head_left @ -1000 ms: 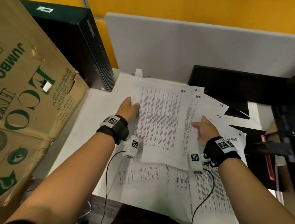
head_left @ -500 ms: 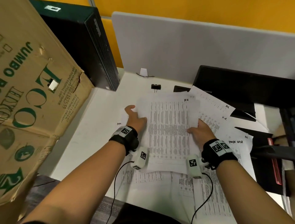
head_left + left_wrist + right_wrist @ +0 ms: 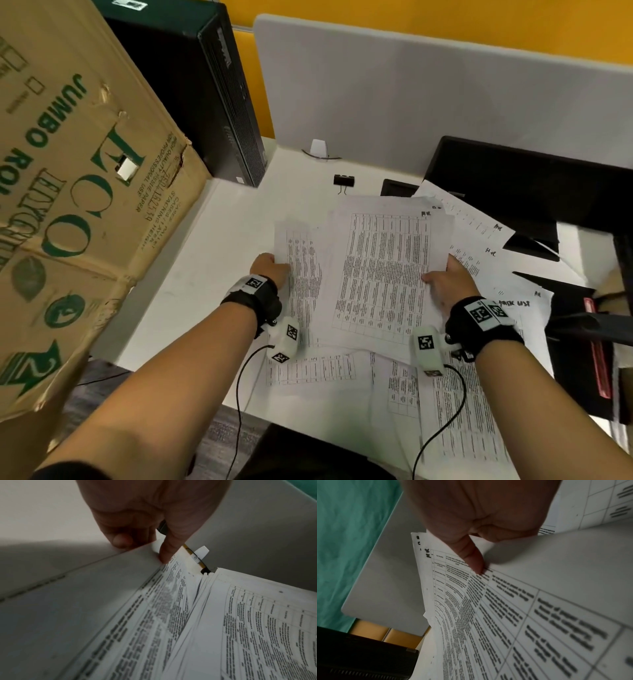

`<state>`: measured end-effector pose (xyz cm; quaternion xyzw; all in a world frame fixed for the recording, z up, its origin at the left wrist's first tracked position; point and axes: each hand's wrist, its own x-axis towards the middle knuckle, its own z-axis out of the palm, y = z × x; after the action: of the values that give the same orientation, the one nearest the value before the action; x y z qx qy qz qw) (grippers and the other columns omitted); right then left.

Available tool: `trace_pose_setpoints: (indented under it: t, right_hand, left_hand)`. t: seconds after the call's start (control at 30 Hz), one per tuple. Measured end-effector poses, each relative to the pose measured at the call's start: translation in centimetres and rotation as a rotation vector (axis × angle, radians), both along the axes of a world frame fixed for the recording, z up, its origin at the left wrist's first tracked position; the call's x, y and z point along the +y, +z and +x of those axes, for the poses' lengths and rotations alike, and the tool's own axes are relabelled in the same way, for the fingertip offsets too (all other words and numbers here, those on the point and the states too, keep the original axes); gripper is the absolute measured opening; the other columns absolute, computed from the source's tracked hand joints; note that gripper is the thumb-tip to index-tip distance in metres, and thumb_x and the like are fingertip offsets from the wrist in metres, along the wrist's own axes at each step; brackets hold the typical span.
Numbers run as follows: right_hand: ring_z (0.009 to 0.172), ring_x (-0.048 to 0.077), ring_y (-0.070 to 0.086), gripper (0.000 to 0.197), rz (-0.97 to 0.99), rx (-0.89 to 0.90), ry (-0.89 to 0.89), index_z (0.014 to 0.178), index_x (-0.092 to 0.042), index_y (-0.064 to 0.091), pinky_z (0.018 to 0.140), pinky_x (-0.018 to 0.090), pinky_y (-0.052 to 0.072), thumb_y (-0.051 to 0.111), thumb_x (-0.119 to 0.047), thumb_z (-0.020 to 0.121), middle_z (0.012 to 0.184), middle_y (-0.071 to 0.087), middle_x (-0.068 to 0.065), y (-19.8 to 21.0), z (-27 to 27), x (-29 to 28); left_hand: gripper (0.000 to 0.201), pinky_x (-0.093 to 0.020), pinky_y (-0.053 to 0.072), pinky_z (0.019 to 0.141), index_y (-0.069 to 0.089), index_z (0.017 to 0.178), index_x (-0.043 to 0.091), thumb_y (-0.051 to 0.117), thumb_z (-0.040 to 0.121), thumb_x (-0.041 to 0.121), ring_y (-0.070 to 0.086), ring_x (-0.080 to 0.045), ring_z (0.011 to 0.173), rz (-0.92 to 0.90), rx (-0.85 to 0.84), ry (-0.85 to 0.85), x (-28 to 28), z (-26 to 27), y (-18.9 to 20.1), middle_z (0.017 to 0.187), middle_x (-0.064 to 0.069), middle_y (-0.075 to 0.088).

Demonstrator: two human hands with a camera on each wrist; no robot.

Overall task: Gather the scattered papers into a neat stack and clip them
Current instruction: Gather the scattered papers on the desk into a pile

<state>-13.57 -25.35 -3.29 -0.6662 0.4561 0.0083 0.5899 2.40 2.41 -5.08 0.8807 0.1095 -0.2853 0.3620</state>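
A stack of printed papers (image 3: 380,274) is held just above the white table (image 3: 212,246), between both hands. My left hand (image 3: 270,267) pinches the left edge of a sheet (image 3: 120,615) that sticks out leftwards from the stack (image 3: 257,622); the left hand (image 3: 142,550) has thumb and finger closed on that edge. My right hand (image 3: 445,277) grips the stack's right edge, with the thumb (image 3: 474,561) on the top page (image 3: 505,615) and the fingers underneath. A black binder clip (image 3: 343,180) lies behind the stack, apart from it.
Loose sheets lie to the right (image 3: 479,233) and along the front edge (image 3: 342,373). A big cardboard box (image 3: 68,171) and a black computer tower (image 3: 205,85) stand at the left. A grey partition (image 3: 411,85) closes the back. A black monitor (image 3: 531,185) is at the right.
Both hands drew the papers together and towards me, which uncovered the binder clip behind. The left hand now pinches a sheet that juts out at the left.
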Motion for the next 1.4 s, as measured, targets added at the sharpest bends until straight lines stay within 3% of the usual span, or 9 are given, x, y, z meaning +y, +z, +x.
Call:
trace_pose_setpoints:
  t: [0.17, 0.4, 0.6, 0.73, 0.87, 1.0, 1.13, 1.27, 1.4]
  right_hand:
    - [0.106, 0.026, 0.061, 0.044, -0.032, 0.019, -0.006, 0.126, -0.013, 0.058, 0.098, 0.037, 0.047, 0.056, 0.007, 0.087, 0.114, 0.065, 0.004, 0.2, 0.0, -0.4]
    - [0.107, 0.028, 0.06, 0.041, -0.01, 0.005, -0.049, 0.119, -0.014, 0.058, 0.099, 0.038, 0.046, 0.056, 0.01, 0.086, 0.117, 0.065, 0.008, -0.3, 0.2, -0.8]
    - [0.108, 0.021, 0.054, 0.051, -0.023, 0.031, -0.048, 0.133, -0.015, 0.052, 0.095, 0.029, 0.04, 0.052, 0.011, 0.088, 0.12, 0.059, 0.0, 0.3, -0.2, 0.1]
    - [0.106, 0.018, 0.047, 0.057, -0.014, 0.033, -0.061, 0.141, -0.011, 0.044, 0.093, 0.028, 0.036, 0.047, 0.014, 0.09, 0.127, 0.052, -0.003, 0.6, -0.4, 0.5]
    - [0.11, 0.02, 0.049, 0.053, -0.015, 0.06, -0.045, 0.135, -0.012, 0.049, 0.093, 0.03, 0.036, 0.047, 0.014, 0.089, 0.124, 0.055, 0.0, 0.2, -0.6, 0.4]
    - [0.114, 0.023, 0.051, 0.05, -0.014, 0.068, -0.036, 0.133, -0.011, 0.05, 0.097, 0.04, 0.039, 0.047, 0.013, 0.089, 0.115, 0.058, 0.003, 0.1, -0.7, 0.2]
    - [0.111, 0.025, 0.057, 0.047, -0.038, 0.061, -0.014, 0.129, -0.009, 0.053, 0.095, 0.032, 0.043, 0.052, 0.013, 0.088, 0.125, 0.061, 0.009, 0.2, -0.9, -0.1]
    - [0.118, 0.025, 0.051, 0.049, -0.05, 0.086, -0.024, 0.138, -0.003, 0.045, 0.096, 0.026, 0.037, 0.052, 0.009, 0.091, 0.122, 0.051, 0.001, 0.5, -1.4, -0.3]
    - [0.115, 0.021, 0.051, 0.051, -0.026, 0.067, -0.082, 0.139, -0.003, 0.045, 0.098, 0.028, 0.038, 0.052, 0.011, 0.09, 0.131, 0.05, 0.0, 1.0, -2.0, -0.6]
  left_hand:
    - [0.03, -0.03, 0.039, 0.076, 0.056, 0.117, -0.007, 0.046, 0.095, 0.011, 0.058, -0.038, 0.11, 0.187, -0.048, -0.074, 1.5, 0.2, 1.0, 0.117, -0.021, 0.06]
    - [0.039, -0.039, 0.037, 0.101, 0.05, 0.128, 0.002, 0.042, 0.095, 0.021, 0.044, -0.036, 0.124, 0.497, 0.04, -0.109, 2.9, -1.7, 0.8, 0.137, -0.019, 0.041]
    - [0.048, -0.037, 0.044, 0.093, 0.043, 0.134, 0.003, 0.047, 0.092, 0.026, 0.052, -0.037, 0.112, 0.29, 0.081, -0.056, 3.1, -2.2, 0.4, 0.137, -0.018, 0.035]
    - [0.027, -0.03, 0.045, 0.078, 0.06, 0.106, 0.004, 0.058, 0.087, 0.023, 0.058, -0.03, 0.096, 0.096, 0.039, -0.087, 3.3, -2.5, 0.3, 0.115, -0.014, 0.061]
    - [0.024, -0.031, 0.047, 0.076, 0.063, 0.102, -0.002, 0.059, 0.088, 0.017, 0.062, -0.032, 0.097, 0.167, 0.07, -0.141, 3.7, -2.8, 1.0, 0.111, -0.018, 0.065]
    - [0.011, -0.03, 0.045, 0.072, 0.057, 0.082, 0.002, 0.049, 0.089, 0.005, 0.063, -0.035, 0.095, 0.263, -0.138, -0.172, 3.6, -1.6, 4.9, 0.111, -0.023, 0.065]
    - [0.044, -0.034, 0.038, 0.103, 0.049, 0.135, 0.004, 0.045, 0.092, 0.001, 0.048, -0.033, 0.128, 0.32, -0.452, -0.265, 3.0, 0.1, 11.2, 0.14, -0.018, 0.048]
    - [0.034, -0.034, 0.043, 0.093, 0.06, 0.117, 0.007, 0.044, 0.089, -0.003, 0.055, -0.029, 0.11, 0.216, -0.833, -0.293, 1.8, 1.6, 16.4, 0.122, -0.014, 0.054]
    - [0.031, -0.026, 0.05, 0.093, 0.06, 0.11, 0.009, 0.045, 0.087, -0.005, 0.055, -0.009, 0.098, -0.132, -0.943, -0.239, 0.4, 2.4, 20.1, 0.113, -0.004, 0.06]
